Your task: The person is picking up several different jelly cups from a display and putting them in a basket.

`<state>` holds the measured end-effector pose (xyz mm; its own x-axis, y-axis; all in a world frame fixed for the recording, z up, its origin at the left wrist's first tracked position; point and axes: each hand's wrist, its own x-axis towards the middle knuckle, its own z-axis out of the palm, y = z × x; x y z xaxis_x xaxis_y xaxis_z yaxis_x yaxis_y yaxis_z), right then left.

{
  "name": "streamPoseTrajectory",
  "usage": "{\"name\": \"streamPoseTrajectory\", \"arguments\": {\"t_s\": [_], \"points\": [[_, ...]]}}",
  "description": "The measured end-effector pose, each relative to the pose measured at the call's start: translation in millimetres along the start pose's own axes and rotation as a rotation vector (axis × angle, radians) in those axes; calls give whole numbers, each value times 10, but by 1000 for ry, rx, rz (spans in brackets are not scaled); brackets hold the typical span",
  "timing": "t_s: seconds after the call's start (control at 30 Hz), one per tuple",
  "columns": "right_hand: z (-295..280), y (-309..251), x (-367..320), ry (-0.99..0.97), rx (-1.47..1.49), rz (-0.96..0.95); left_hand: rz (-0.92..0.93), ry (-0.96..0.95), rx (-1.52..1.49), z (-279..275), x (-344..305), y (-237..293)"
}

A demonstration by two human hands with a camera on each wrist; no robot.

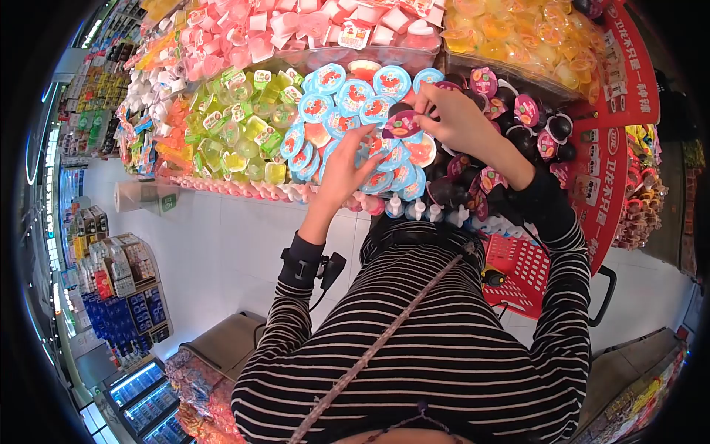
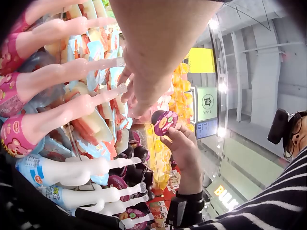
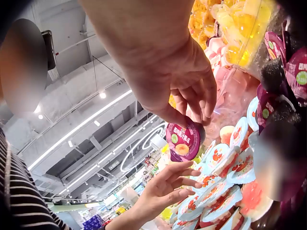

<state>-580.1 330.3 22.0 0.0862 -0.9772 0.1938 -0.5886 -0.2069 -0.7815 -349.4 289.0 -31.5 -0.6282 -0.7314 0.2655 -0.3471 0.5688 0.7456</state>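
My right hand pinches a jelly cup with a purple lid and a dark rounded body, above the blue-lidded jelly cups. In the right wrist view, a fruit picture and white lettering show on the purple lid. Thumb and fingertips grip the cup at its edge. My left hand hovers low over the blue-lidded cups, its fingers spread and extended, holding nothing. In the right wrist view that left hand is just below the purple cup. Dark jelly cups with purple lids are heaped beside my right forearm.
Green jelly cups lie left of the blue ones, pink and yellow ones behind. Bottle-shaped jellies line the bin's front edge. A red shopping basket stands at my right, by a red printed panel.
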Motion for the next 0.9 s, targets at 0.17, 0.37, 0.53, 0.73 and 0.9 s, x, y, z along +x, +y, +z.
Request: {"name": "streamPoseTrajectory", "arguments": {"t_s": [0.17,0.37,0.53,0.73,0.9], "points": [[162,83,-43,-27,140,34,27,8,-41,-26,58,57],[284,152,-86,-83,193,41,88,-16,-73,-25,71,53],[280,119,-86,-216,259,128,228,-69,-7,-42,89,69],[208,-21,-103,-294,286,179,191,-106,-74,-50,63,99],[286,46,-114,-271,454,202,178,-83,-106,-42,68,135]]}}
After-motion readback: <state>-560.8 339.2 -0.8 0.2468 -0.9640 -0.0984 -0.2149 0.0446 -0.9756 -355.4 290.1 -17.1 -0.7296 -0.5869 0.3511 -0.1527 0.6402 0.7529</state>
